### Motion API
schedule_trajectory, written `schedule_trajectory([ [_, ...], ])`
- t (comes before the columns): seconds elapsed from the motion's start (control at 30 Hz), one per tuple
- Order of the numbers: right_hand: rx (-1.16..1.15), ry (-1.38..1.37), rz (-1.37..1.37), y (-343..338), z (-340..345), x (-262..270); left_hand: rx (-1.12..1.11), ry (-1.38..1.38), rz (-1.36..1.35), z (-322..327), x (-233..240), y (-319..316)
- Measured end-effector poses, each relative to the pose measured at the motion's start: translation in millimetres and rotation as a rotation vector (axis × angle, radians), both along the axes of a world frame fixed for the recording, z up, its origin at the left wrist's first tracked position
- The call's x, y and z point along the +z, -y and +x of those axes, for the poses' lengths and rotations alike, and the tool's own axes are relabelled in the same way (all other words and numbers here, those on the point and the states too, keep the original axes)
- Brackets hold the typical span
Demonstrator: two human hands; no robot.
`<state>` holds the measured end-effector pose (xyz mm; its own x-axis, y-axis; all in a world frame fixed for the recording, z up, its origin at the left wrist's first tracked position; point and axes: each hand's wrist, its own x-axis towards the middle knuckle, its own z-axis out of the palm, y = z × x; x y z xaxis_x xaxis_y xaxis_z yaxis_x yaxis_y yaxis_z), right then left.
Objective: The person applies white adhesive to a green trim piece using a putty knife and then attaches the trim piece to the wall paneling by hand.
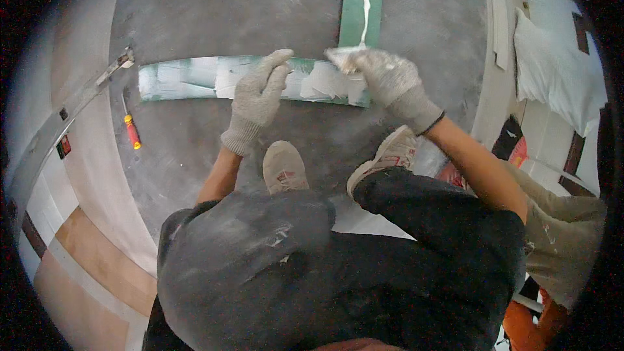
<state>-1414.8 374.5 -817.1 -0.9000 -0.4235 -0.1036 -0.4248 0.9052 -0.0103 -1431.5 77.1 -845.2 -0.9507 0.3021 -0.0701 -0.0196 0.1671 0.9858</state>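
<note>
A green board strip [195,78] lies crosswise on the grey floor, its face mostly coated with white paste. Over its middle is my left hand [258,95] in a knit glove, fingers curled; whether it holds anything does not show. My right hand [392,78], gloved and smeared white, grips a putty knife [343,52] at the strip's right end; the blade is blurred and carries white paste. Beyond it runs a second green strip [351,14], lengthwise, with a wavy bead of white paste [365,0] along it.
A red and yellow screwdriver [130,131] lies left, beside a long metal bar [73,107]. Pale boards [497,14] and a white sack [541,68] are at the right. My shoes [285,168] stand just below the strip. Another person's trouser leg [565,234] is close at my right.
</note>
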Motion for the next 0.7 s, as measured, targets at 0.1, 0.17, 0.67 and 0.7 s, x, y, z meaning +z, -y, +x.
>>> schedule_trajectory([
  [0.1, -0.009, -0.143, -0.006, -10, -20, -4, -0.017, -0.130, -0.082, 2, -2, 8],
  [0.17, -0.021, -0.173, 0.002, -19, -14, -6, 0.001, -0.168, -0.070, 6, -7, 4],
  [0.67, -0.270, -0.053, 0.143, -26, -69, 27, -0.010, 0.002, -0.090, 0, 2, -10],
  [0.7, -0.284, -0.056, 0.147, -32, -79, 24, -0.025, -0.020, -0.120, -2, 2, -11],
])
